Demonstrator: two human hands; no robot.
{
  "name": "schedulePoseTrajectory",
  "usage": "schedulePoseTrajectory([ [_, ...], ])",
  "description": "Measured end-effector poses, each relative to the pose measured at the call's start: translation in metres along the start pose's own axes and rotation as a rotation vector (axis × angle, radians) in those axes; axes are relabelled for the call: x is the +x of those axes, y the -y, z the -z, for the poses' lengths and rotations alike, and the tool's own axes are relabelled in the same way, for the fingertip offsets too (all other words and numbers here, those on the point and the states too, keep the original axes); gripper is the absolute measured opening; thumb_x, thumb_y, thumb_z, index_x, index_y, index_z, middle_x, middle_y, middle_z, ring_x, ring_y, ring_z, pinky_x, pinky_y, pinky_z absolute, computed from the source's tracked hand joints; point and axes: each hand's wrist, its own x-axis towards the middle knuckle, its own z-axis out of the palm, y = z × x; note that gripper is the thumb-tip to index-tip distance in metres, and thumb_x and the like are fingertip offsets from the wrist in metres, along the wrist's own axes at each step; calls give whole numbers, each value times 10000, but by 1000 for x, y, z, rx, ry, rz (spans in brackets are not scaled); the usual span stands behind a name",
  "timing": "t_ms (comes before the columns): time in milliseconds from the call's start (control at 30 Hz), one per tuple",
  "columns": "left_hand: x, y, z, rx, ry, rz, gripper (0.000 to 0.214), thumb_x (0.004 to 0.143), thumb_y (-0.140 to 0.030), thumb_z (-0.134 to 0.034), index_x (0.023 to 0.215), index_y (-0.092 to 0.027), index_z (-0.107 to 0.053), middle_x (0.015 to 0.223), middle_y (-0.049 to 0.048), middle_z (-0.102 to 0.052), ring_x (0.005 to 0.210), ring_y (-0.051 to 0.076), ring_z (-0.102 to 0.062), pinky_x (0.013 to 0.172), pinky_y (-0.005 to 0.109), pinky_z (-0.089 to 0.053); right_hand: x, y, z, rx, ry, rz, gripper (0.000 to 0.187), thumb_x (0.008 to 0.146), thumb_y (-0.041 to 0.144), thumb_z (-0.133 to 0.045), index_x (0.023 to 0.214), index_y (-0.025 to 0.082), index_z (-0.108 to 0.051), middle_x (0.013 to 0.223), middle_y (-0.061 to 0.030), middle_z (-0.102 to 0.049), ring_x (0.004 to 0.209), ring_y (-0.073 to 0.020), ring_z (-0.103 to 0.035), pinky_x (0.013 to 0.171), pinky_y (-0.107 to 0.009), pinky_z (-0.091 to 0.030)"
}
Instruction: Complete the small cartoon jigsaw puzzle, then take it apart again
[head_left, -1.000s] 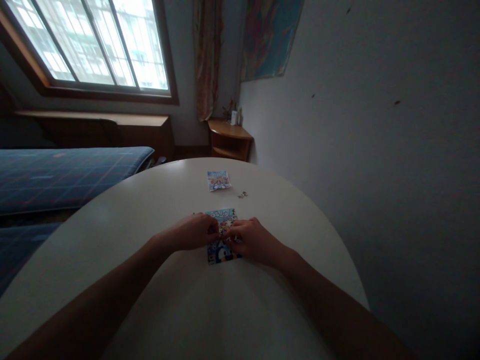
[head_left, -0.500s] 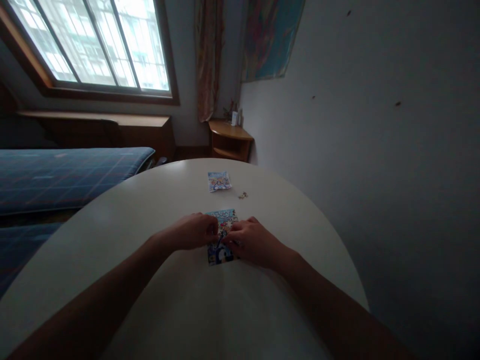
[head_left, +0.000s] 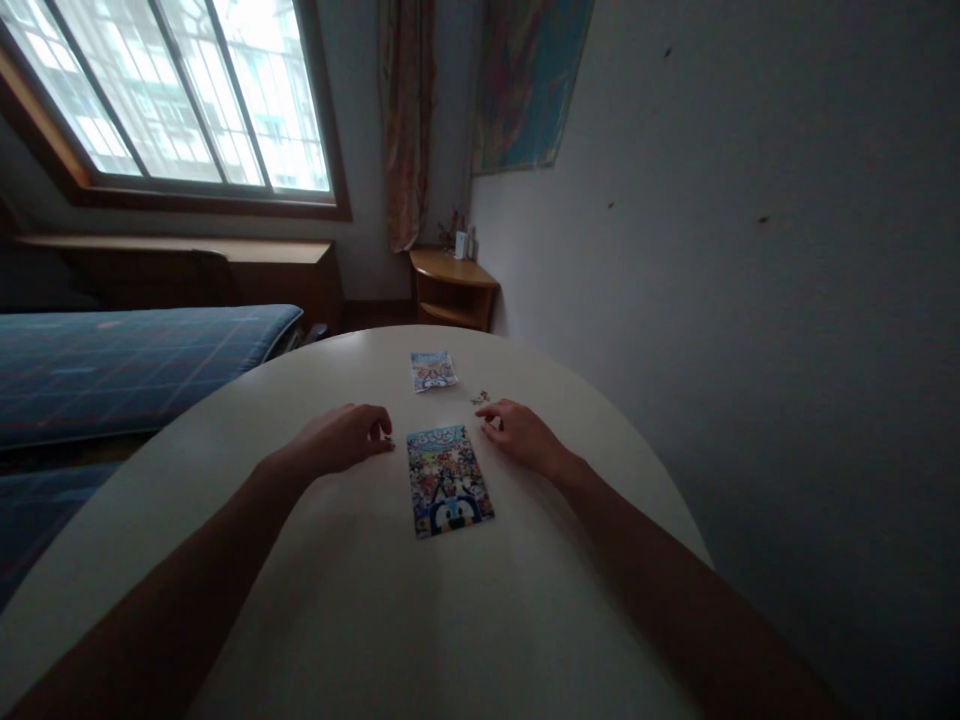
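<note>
A colourful jigsaw puzzle (head_left: 448,482) lies flat on the white table, a blue cartoon dog's face at its near edge. To its left, my left hand (head_left: 351,436) is closed in a pinch on a small dark puzzle piece (head_left: 388,441), just off the puzzle's upper left corner. My right hand (head_left: 517,435) is at the puzzle's upper right, fingers apart and slightly bent, with the index finger reaching toward a few small loose puzzle pieces (head_left: 480,398). Nothing shows between its fingers.
Farther back on the round white table (head_left: 352,560) lies a small printed picture sheet (head_left: 433,371) with similar artwork. A plaid-covered mattress (head_left: 150,365) is at the left. Beyond the table stands a wooden corner shelf (head_left: 454,268), and a pale wall (head_left: 675,280) runs along the right.
Both hands have come off the puzzle, which is now uncovered. My left hand moved left with a small piece; my right moved up and right toward the loose pieces. The view shifted slightly.
</note>
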Motion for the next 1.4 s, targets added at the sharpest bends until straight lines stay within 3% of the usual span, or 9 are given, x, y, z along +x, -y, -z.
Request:
schedulePoseTrajectory([
  [133,1,27,4,41,4,110,340,782,-424,-624,1046,-216,-674,1032,67,-707,884,241,-645,708,310,-441,29,-23,-8,-147,3,3,446,928,259,-538,1354,127,-542,1408,-155,-523,1297,-241,-473,1094,-377,-343],
  [267,5,30,-4,-70,25,74,420,771,-473,-631,1112,-233,-676,1056,65,-697,892,233,-648,732,302,-460,40,-27,-22,-203,44,1,502,996,335,-401,1435,95,-443,1511,-168,-397,1414,-244,-340,1172,-397,-239],
  [467,11,17,-10,-85,19,17,281,800,-428,-609,995,-260,-720,1015,57,-695,855,227,-646,705,301,-446,24,-14,-19,-221,41,85,411,997,250,-372,1330,118,-572,1415,-126,-533,1343,-203,-458,1152,-345,-316],
  [600,12,16,-13,-101,36,-21,242,803,-380,-600,965,-243,-718,1014,61,-698,834,214,-645,675,284,-442,2,-7,-12,-226,71,167,389,986,221,-393,1287,94,-604,1377,-158,-562,1304,-222,-499,1131,-360,-354],
  [833,13,17,-17,-193,81,-60,183,771,-313,-611,879,-192,-696,896,57,-710,758,183,-640,676,265,-469,-32,-7,-12,-151,-16,125,375,977,254,-426,1271,137,-626,1354,-142,-583,1277,-234,-507,1108,-407,-382],
  [1100,14,19,-17,-234,133,-131,231,760,-264,-565,938,-176,-684,901,53,-713,748,168,-642,679,253,-477,-31,-13,-3,-80,-22,105,294,943,261,-508,1147,176,-701,1217,-97,-670,1142,-211,-574,1023,-360,-432],
  [1400,12,20,-17,-231,164,-156,209,765,-287,-552,877,-183,-694,866,49,-712,745,175,-644,671,256,-471,-35,-11,-1,-70,1,76,299,926,272,-530,1166,183,-683,1242,-98,-652,1161,-220,-556,1013,-371,-434],
])
